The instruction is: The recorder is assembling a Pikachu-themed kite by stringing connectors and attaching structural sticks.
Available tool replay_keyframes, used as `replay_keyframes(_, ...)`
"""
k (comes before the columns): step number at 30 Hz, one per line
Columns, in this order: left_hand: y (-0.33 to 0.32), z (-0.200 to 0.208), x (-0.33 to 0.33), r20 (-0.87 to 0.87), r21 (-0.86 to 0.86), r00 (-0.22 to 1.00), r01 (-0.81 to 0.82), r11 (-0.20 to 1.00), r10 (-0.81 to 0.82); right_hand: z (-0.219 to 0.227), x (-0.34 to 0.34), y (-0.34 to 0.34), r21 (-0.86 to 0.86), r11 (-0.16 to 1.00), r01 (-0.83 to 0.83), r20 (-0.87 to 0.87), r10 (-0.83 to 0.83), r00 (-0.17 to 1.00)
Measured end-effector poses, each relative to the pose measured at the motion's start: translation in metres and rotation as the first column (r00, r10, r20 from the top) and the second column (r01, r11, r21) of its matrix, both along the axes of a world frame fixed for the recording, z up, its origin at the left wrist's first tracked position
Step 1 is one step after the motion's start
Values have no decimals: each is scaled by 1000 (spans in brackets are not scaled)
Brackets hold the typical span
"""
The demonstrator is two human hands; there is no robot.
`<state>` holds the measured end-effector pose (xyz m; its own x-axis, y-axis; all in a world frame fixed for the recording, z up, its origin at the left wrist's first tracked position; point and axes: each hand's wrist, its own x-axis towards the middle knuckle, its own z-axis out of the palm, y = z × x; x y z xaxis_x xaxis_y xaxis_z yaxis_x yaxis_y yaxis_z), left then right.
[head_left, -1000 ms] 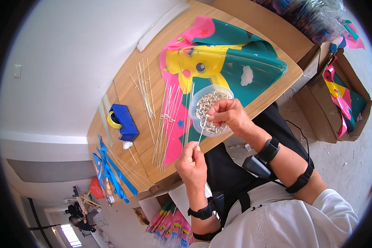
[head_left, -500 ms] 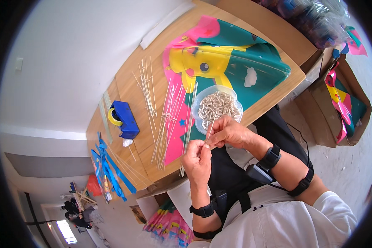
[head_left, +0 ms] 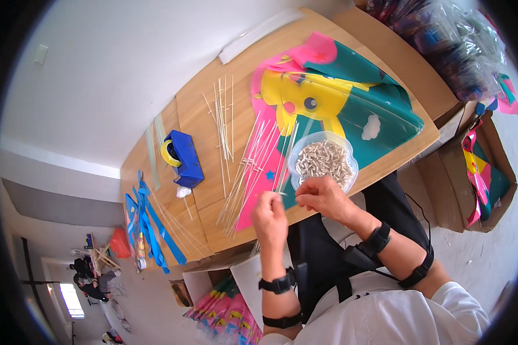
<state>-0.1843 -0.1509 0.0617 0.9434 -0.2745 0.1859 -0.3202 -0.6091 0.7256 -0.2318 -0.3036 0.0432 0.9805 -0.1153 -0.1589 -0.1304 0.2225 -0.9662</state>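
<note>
My left hand (head_left: pixel 270 223) is closed at the table's front edge, with a small white tube (head_left: pixel 281 194) showing at its fingertips. A short gap to the right, my right hand (head_left: pixel 327 200) has thumb and fingers pinched together; whether anything is between them is too small to see. Just beyond the right hand stands a clear plastic bowl (head_left: pixel 294 172) full of short whitish tubes (head_left: pixel 323 159). Thin white sticks (head_left: pixel 253 167) lie in a loose bundle left of the bowl, several with small cross pieces on them.
A pink, green and yellow printed plastic sheet (head_left: pixel 380 106) covers part of the wooden table (head_left: pixel 193 132). More sticks (head_left: pixel 224 121), a blue tape dispenser (head_left: pixel 188 161) and blue ribbons (head_left: pixel 149 224) lie leftward. An open cardboard box (head_left: pixel 449 190) stands right; bagged goods (head_left: pixel 443 46) sit behind.
My hands have parted: they were together over a thin stick, and now the left sits left of the right. The view has shifted, so the table appears slightly further right.
</note>
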Motion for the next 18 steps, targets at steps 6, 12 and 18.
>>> replay_keyframes(6, 66, -53, 96, 341, 335, 937, -195, 922, 74, 1, -3, -19, -114, 984, 138, 11, -137, 990)
replay_keyframes(12, 57, -51, 105, 317, 325, 948, -87, 942, -22, -6, -3, -19, -121, 985, 120, -43, -126, 991)
replay_keyframes(18, 101, -42, 84, 129, 558, 980, -198, 806, 152, -9, -1, -21, -128, 986, 108, -57, -116, 992)
